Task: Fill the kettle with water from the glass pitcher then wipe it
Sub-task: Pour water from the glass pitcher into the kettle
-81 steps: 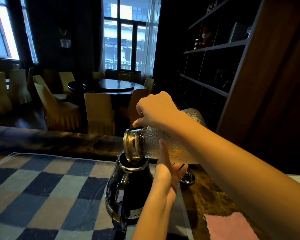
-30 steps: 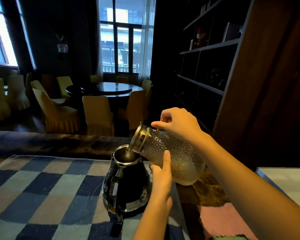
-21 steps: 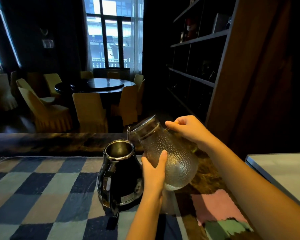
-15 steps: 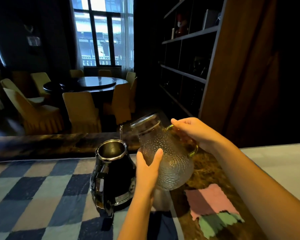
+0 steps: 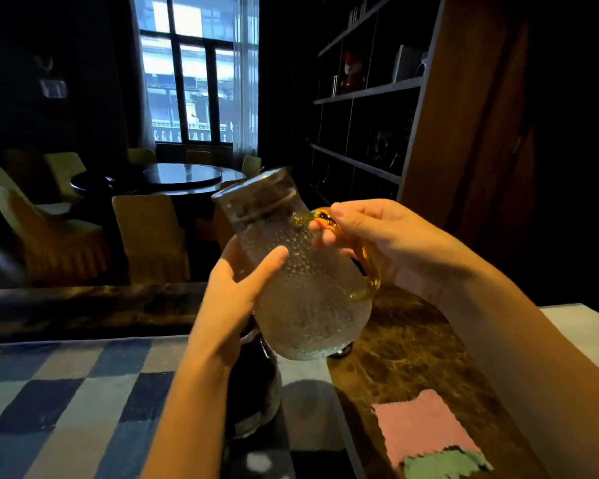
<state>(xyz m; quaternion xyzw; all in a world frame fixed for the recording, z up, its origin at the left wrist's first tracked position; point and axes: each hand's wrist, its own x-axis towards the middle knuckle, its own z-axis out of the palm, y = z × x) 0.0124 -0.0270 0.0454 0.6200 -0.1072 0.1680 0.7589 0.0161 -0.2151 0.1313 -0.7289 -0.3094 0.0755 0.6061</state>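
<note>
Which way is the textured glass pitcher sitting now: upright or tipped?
Nearly upright, leaning slightly left. The textured glass pitcher has its mouth topmost, held off the counter by the left hand and right hand.

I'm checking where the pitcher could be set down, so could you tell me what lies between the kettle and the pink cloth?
In the head view, only bare dark marble counter separates the kettle from the pink cloth; the glass pitcher hangs above it.

A dark marble counter (image 5: 405, 354) carries a checked cloth (image 5: 66, 402) — kettle (image 5: 256, 385) on it — and pink (image 5: 419, 430) and green (image 5: 443, 466) cloths.
</note>
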